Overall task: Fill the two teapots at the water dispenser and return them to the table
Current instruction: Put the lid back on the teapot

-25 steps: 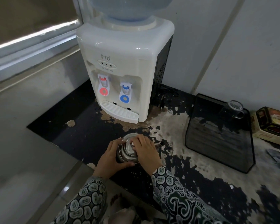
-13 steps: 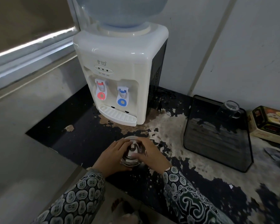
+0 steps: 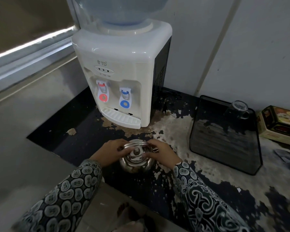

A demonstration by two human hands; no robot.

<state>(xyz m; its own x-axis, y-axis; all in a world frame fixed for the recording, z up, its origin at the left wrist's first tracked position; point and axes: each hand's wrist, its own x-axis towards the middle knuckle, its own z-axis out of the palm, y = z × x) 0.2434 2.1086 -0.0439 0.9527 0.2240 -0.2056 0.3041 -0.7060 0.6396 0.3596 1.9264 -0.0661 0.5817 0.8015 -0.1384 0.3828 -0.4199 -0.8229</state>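
A shiny steel teapot (image 3: 136, 160) stands on the worn black counter (image 3: 199, 190), a short way in front of the white water dispenser (image 3: 122, 64). Its lid with a small knob is on. My left hand (image 3: 110, 153) holds the teapot's left side, with the fingers curled over the arched handle. My right hand (image 3: 162, 153) grips the right end of that handle, its fingers curled round it. The dispenser has a red tap (image 3: 102, 91) on the left and a blue tap (image 3: 125, 97) on the right, above a white drip tray (image 3: 121, 117). Only one teapot is in view.
A black tray (image 3: 224, 148) lies to the right with an upturned glass (image 3: 238, 108) at its back. A decorated tin (image 3: 279, 124) sits at the far right. The counter's front edge drops off at the lower left near my sleeves.
My view has dropped closer to the counter. Both hands have shifted from the lid and body up to the arched handle; the teapot stays in about the same spot.
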